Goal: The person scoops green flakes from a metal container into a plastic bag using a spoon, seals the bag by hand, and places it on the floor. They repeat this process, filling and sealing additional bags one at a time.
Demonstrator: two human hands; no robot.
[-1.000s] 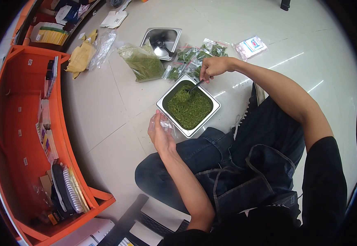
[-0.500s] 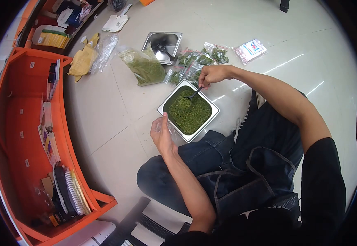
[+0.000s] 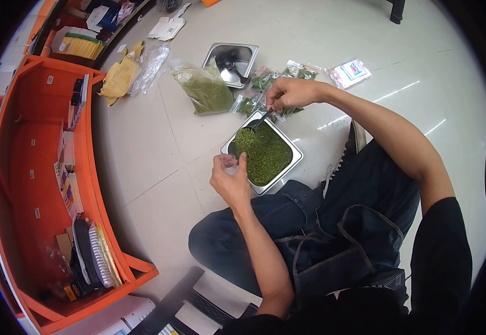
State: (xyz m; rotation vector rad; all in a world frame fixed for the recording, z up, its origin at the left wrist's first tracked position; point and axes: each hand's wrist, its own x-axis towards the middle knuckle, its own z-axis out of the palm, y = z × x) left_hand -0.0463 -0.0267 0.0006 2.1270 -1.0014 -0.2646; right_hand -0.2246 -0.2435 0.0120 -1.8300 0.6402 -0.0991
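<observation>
My right hand (image 3: 294, 94) is closed around the handle of a black spoon (image 3: 262, 118). The spoon's bowl is at the far left part of a square steel pan (image 3: 293, 166), with chopped green leaves heaped at it. More of these chopped leaves (image 3: 269, 162) fill much of the pan. By the pan's near left side, my left hand (image 3: 232, 184) has its thumb raised and fingers curled about a small clear plastic bag (image 3: 229, 162), only partly visible.
Beyond the pan stand a large bag of green material (image 3: 204, 92) and a second steel pan (image 3: 248, 50) with a dark utensil inside. Small zip bags of leaves (image 3: 262, 81) and a white-and-pink packet (image 3: 350, 72) lie on the tiles. An orange shelf (image 3: 25, 128) is at left.
The spoon has moved left within the pan, with leaves gathered at its bowl. My left hand has shifted right and slightly up, and its thumb now overlaps the pan. The view has shifted slightly.
</observation>
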